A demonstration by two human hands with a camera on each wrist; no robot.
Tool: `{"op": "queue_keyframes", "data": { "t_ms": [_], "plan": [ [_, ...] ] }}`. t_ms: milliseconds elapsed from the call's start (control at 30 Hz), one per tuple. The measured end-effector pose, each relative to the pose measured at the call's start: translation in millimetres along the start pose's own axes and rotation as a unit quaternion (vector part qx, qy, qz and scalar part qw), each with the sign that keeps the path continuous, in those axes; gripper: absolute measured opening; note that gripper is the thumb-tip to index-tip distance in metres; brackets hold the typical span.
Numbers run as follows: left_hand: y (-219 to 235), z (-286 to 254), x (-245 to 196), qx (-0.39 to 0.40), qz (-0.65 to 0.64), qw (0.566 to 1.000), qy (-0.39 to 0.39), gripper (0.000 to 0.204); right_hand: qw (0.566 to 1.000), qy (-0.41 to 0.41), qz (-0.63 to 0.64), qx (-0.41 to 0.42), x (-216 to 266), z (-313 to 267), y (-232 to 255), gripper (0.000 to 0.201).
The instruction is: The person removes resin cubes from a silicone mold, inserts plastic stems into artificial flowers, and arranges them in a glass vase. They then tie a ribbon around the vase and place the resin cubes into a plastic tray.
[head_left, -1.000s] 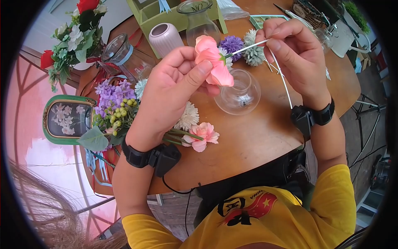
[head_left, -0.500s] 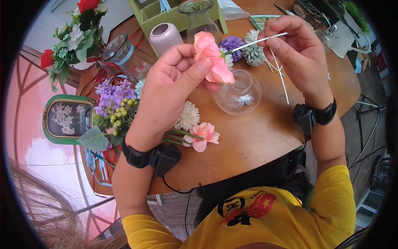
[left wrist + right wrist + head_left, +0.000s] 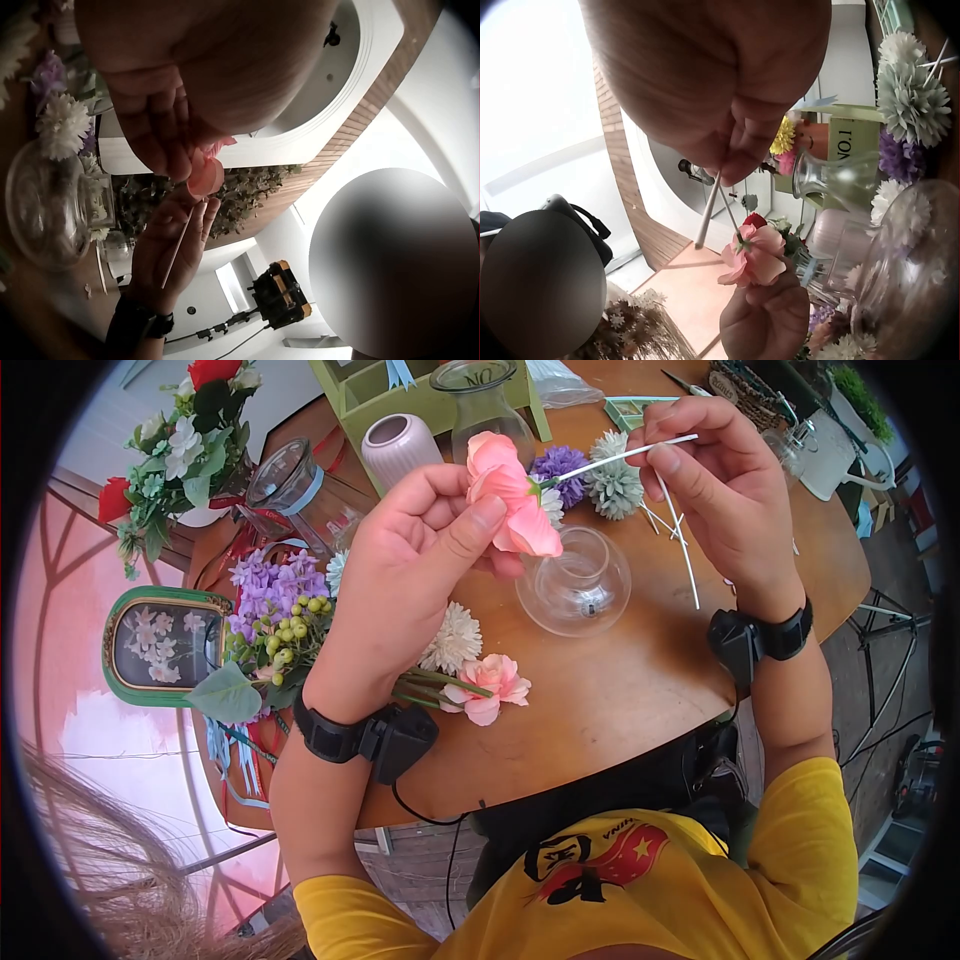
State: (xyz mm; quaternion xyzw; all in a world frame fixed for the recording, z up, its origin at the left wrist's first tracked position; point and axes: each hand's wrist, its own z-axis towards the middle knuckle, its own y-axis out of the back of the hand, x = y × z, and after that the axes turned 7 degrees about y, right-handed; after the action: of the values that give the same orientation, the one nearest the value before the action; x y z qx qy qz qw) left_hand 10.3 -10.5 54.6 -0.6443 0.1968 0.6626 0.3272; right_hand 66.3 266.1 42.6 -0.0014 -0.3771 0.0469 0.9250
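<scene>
In the head view my left hand [image 3: 415, 560] holds a pink artificial flower [image 3: 510, 495] by its petals, thumb on the near side. A thin white stick [image 3: 605, 462] runs from the flower's green base to my right hand [image 3: 722, 490], which pinches it between thumb and fingers. A second length of white stick [image 3: 682, 550] hangs down from the same fingers; their grip hides whether the two lengths join. The right wrist view shows the flower [image 3: 754, 255] facing away, its back towards my right fingertips. Below both hands stands a round clear glass vase [image 3: 575, 600].
Cut flowers lie around: a pink one [image 3: 488, 690], a white one [image 3: 452, 640], purple [image 3: 560, 475] and grey-green [image 3: 613, 485] ones. Behind stand a lilac ribbed vase [image 3: 400, 450], a glass vase [image 3: 490, 420] and a green wooden box [image 3: 350, 410]. A green-framed picture [image 3: 165, 645] lies left.
My right fingers have shifted along the stick, so its end now sticks out past them. The hanging length has moved up slightly. The flower has tipped a little in my left hand.
</scene>
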Motion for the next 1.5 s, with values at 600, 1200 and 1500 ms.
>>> {"op": "queue_keyframes", "data": {
  "t_ms": [600, 1200, 1500],
  "plan": [
    [1.7, -0.3, 0.0, 0.007, -0.083, 0.997, -0.005, 0.044, 0.999, 0.026, -0.017, -0.009, -1.8, 0.2, 2.0, 0.019],
    [-2.3, 2.4, -1.7, -0.131, 0.08, 0.98, -0.125, 0.04, 0.99, -0.041, -0.098, -0.088, 2.7, 2.6, -0.5, 0.022],
    [-13.7, -3.1, 6.6, -0.137, 0.261, 0.935, -0.195, 0.034, 0.919, 0.13, -0.345, 0.138, 32.6, 2.7, -14.0, 0.021]
  ]
}}
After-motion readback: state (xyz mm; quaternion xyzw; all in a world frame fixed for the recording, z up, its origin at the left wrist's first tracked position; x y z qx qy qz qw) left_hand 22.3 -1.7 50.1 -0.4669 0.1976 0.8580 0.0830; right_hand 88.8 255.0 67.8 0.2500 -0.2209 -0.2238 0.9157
